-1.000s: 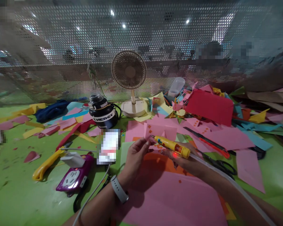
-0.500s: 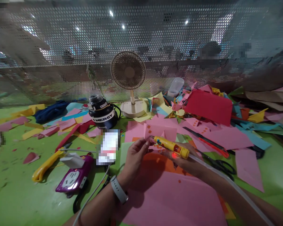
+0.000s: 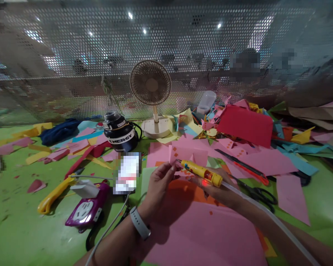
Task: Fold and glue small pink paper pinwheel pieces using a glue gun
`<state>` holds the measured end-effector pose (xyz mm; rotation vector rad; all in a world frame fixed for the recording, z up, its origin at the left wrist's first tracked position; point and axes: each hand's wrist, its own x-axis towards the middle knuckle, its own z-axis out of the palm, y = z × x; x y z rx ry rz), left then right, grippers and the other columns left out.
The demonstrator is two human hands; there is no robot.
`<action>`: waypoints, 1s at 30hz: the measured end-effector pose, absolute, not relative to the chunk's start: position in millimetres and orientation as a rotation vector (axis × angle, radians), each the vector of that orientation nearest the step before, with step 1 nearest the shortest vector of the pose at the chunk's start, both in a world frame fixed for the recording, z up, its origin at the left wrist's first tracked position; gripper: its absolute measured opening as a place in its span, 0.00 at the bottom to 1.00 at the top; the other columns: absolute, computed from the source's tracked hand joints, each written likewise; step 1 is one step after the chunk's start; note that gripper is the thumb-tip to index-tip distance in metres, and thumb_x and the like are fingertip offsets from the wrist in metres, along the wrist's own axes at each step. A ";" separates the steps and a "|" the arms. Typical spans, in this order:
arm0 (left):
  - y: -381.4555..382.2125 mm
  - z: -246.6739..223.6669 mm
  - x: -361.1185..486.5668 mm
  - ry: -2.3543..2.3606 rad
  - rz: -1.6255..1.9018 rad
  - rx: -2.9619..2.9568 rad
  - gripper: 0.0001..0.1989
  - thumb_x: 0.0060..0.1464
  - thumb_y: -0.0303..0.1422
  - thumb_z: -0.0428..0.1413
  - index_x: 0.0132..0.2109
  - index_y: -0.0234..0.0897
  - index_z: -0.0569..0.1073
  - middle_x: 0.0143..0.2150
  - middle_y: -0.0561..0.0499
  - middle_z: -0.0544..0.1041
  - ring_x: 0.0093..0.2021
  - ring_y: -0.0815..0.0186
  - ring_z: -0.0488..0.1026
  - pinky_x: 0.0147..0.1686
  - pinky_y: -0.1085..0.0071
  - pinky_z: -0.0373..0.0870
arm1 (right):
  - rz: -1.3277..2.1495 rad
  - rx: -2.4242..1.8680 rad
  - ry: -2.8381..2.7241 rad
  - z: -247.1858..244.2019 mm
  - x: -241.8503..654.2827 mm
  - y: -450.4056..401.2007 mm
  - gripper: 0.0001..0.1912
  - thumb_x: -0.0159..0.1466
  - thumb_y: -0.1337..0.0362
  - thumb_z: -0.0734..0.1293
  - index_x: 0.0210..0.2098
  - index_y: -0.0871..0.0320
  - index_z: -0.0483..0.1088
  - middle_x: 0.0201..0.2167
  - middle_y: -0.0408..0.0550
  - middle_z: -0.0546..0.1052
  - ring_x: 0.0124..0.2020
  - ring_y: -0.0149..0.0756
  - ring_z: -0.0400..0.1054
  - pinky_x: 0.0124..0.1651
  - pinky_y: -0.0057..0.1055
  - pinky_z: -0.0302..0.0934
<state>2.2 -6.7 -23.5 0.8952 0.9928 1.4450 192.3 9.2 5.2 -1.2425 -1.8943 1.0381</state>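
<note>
Yellow tool: pen-shaped, corded, the landmark.
Right hand: fingers closed around the yellow tool.
Left hand: fingers pressed together beside its tip, contents unclear.
Pink card: upright, just behind its tip.
Scissors: right of it, on the tabletop.

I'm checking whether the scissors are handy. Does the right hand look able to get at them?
Not readily, it seems: the right hand is holding the yellow tool. Emptied, it probably could: the scissors lie beside that forearm, their black handles mostly uncovered.
</note>
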 end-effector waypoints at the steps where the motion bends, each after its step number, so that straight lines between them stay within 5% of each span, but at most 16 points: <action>1: -6.8 -23.1 2.3 0.993 1.446 0.893 0.09 0.52 0.38 0.62 0.38 0.40 0.79 0.39 0.49 0.80 0.41 0.66 0.76 0.39 0.72 0.74 | 1.048 -1.239 -1.899 4.5 192.3 9.2 0.15 0.58 0.51 0.68 0.26 0.57 0.73 0.14 0.41 0.68 0.16 0.29 0.61 0.17 0.27 0.54; 11: -5.9 -21.3 3.8 1.053 1.531 0.982 0.08 0.50 0.36 0.62 0.37 0.39 0.79 0.37 0.49 0.80 0.38 0.64 0.76 0.37 0.71 0.74 | 0.976 -1.240 -2.021 10.7 190.6 8.9 0.16 0.61 0.51 0.66 0.27 0.57 0.69 0.14 0.39 0.65 0.16 0.28 0.60 0.20 0.26 0.51; 16: -3.7 -18.1 1.2 1.138 1.594 1.070 0.08 0.50 0.36 0.62 0.37 0.38 0.79 0.36 0.49 0.80 0.39 0.63 0.75 0.36 0.71 0.74 | 0.439 -1.161 -2.292 8.6 197.3 15.5 0.17 0.62 0.53 0.65 0.23 0.56 0.62 0.18 0.41 0.66 0.20 0.30 0.59 0.25 0.29 0.48; 20: -1.8 -19.8 -3.0 1.121 1.609 0.960 0.09 0.49 0.37 0.63 0.36 0.38 0.78 0.35 0.51 0.78 0.39 0.65 0.74 0.37 0.72 0.74 | 0.184 -1.164 -2.424 19.9 218.5 14.5 0.11 0.61 0.56 0.66 0.31 0.57 0.64 0.27 0.47 0.73 0.27 0.36 0.66 0.28 0.30 0.52; 24: 1.1 -24.0 -6.6 1.095 1.589 0.865 0.12 0.48 0.40 0.64 0.37 0.38 0.78 0.38 0.51 0.78 0.40 0.66 0.74 0.41 0.71 0.73 | 0.208 -1.462 -2.391 39.0 254.8 5.0 0.16 0.57 0.57 0.69 0.41 0.58 0.66 0.37 0.51 0.76 0.35 0.41 0.71 0.32 0.30 0.57; 30: 1.9 -22.5 -8.2 1.075 1.582 0.808 0.15 0.41 0.41 0.68 0.34 0.37 0.77 0.36 0.51 0.78 0.41 0.64 0.75 0.42 0.69 0.72 | 0.127 -1.894 -2.173 39.3 344.8 -8.3 0.14 0.52 0.63 0.68 0.38 0.56 0.70 0.36 0.49 0.78 0.33 0.40 0.72 0.32 0.29 0.59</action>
